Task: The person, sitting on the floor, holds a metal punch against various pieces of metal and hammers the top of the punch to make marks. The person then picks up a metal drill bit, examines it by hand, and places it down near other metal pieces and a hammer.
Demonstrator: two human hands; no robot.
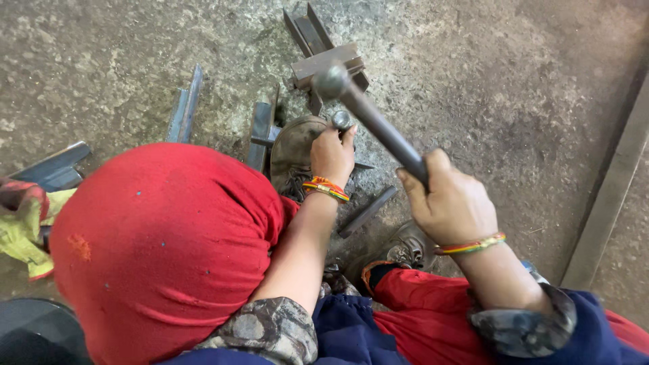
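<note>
My left hand [331,157] is closed around a short steel punch [342,120]; only its rounded top shows above my fingers. It stands upright beside my left boot [292,145]. My right hand [449,203] grips the metal handle of a hammer [378,125], and the hammer's head hangs raised a little above and beyond the punch top. Just past the hammer head a welded piece of angle iron [323,59] lies on the concrete floor. Both wrists carry striped bands. My red-trousered knee [162,250] fills the lower left.
Short angle-iron offcuts [184,108] lie to the left, another offcut [261,128] sits by the boot, and a flat bar [367,211] lies between my feet. A long steel bar [608,196] runs along the right edge. A yellow cloth [23,226] sits far left.
</note>
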